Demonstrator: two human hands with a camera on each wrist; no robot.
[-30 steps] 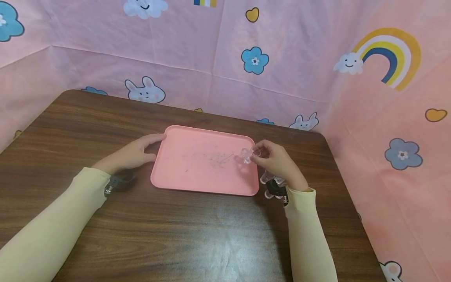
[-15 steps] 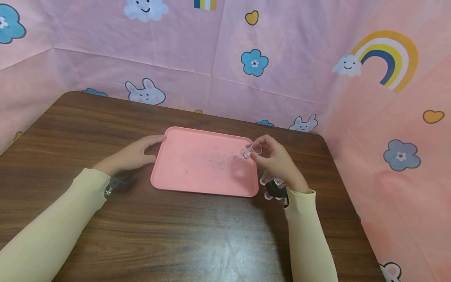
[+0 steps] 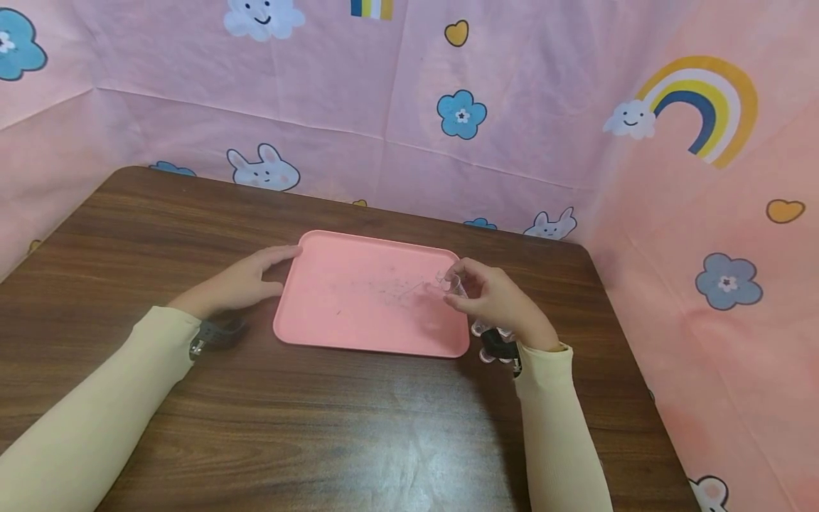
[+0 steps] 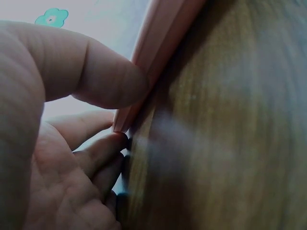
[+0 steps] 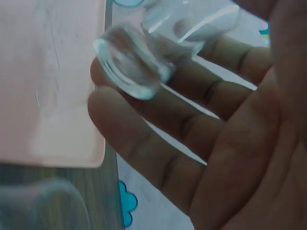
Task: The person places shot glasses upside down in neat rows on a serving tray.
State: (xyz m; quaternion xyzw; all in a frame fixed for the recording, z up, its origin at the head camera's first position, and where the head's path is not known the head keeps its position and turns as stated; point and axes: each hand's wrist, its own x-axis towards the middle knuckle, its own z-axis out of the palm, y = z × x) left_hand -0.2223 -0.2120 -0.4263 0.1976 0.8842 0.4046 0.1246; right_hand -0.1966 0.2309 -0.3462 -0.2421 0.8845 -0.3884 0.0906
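A pink tray (image 3: pixel 358 327) lies in the middle of the brown table. My right hand (image 3: pixel 456 286) hovers over the tray's right edge and pinches a small clear plastic cup (image 3: pixel 447 281), which is tilted on its side. In the right wrist view the clear cup (image 5: pixel 136 62) lies across my fingertips (image 5: pixel 120 120) above the pink tray (image 5: pixel 53 86). My left hand (image 3: pixel 271 270) rests on the table with its fingers straight against the tray's left rim. From the left wrist view, my thumb (image 4: pixel 96 72) presses the tray rim (image 4: pixel 160 38).
Several more small clear cups (image 3: pixel 491 331) stand on the table beside the tray's right front corner, partly under my right wrist. Small dark specks (image 3: pixel 390 291) are scattered on the tray. Pink patterned cloth walls (image 3: pixel 409 107) enclose the table on three sides.
My right hand has dropped slightly toward the tray and tipped the cup over in its fingers. The left hand and the tray have stayed put.
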